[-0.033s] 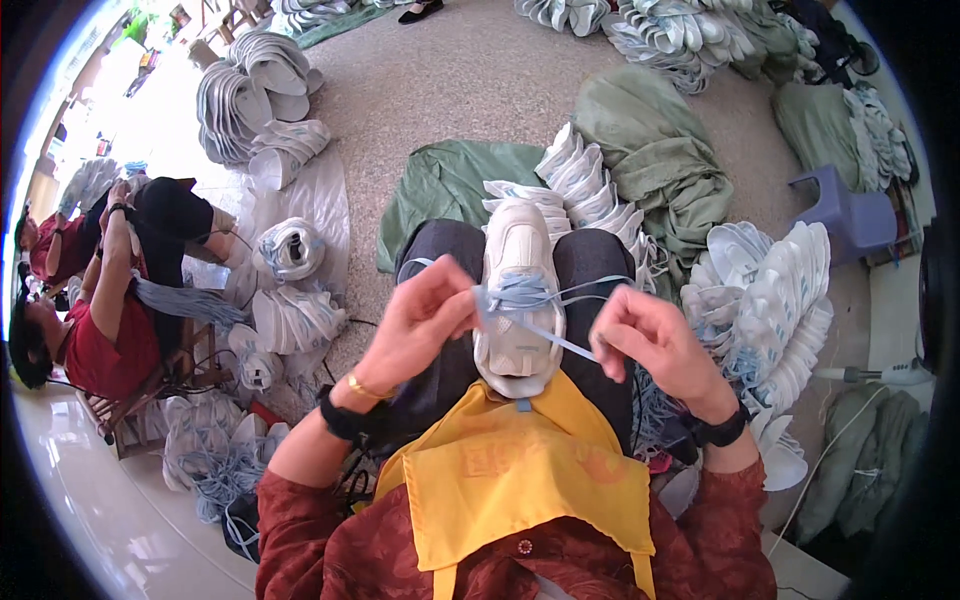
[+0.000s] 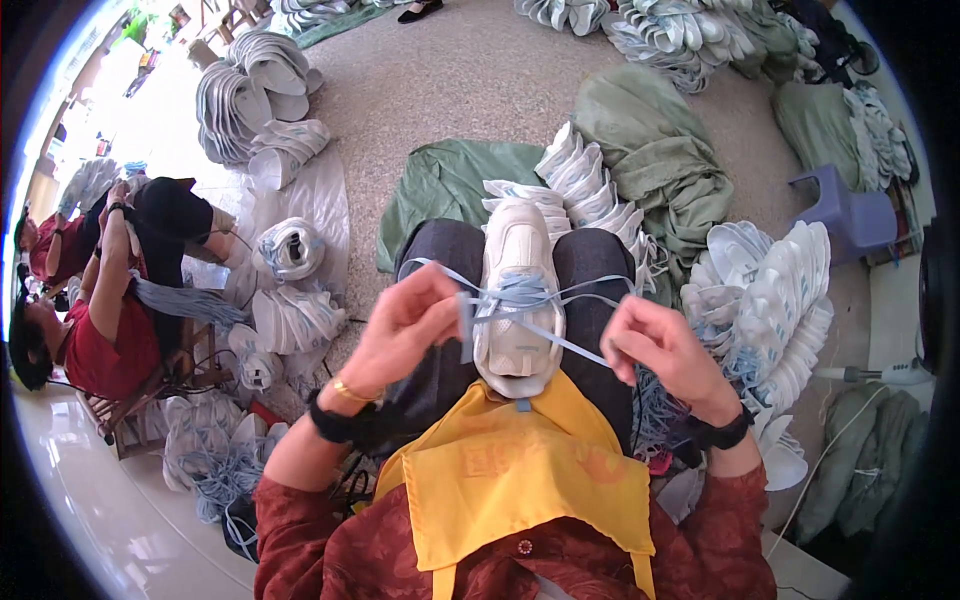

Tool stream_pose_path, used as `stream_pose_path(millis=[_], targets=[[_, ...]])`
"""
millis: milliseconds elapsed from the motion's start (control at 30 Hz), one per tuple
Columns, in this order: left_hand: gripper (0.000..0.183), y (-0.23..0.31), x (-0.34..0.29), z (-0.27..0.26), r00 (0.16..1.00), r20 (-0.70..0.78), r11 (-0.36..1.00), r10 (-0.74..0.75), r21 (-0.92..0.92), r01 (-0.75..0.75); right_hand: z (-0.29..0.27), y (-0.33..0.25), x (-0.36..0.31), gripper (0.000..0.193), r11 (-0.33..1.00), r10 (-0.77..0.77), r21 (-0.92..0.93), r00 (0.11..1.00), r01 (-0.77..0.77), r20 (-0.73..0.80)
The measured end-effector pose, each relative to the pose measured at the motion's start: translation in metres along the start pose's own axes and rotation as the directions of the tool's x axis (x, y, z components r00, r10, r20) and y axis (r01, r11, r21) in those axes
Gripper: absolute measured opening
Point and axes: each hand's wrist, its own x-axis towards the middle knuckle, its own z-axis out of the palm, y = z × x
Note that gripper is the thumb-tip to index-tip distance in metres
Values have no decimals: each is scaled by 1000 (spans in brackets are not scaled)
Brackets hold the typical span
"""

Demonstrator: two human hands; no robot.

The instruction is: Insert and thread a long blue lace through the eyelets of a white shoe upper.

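A white shoe (image 2: 515, 290) rests toe-away on my lap between my knees. A light-blue lace (image 2: 525, 292) crosses its eyelets, with both ends pulled out to the sides. My left hand (image 2: 410, 325) pinches the left end of the lace beside the shoe. My right hand (image 2: 660, 350) grips the right end, drawn taut from the shoe. A yellow apron (image 2: 520, 480) covers my chest below the shoe's heel.
Stacks of white shoes (image 2: 770, 300) lie to my right and ahead. Green sacks (image 2: 660, 160) lie on the speckled floor. A purple stool (image 2: 845, 215) stands far right. Another person in red (image 2: 100, 330) sits at left. Bundles of blue laces (image 2: 225, 470) lie lower left.
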Motion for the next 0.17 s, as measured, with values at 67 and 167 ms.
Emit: stream_pose_path(millis=[67, 167], targets=[[9, 10, -25, -28, 994, -96, 996, -52, 70, 59, -36, 29, -32, 17, 990, 138, 40, 988, -136, -71], [13, 10, -71, -111, 944, -312, 987, -106, 84, 139, -93, 54, -75, 19, 978, 178, 144, 967, -153, -180]])
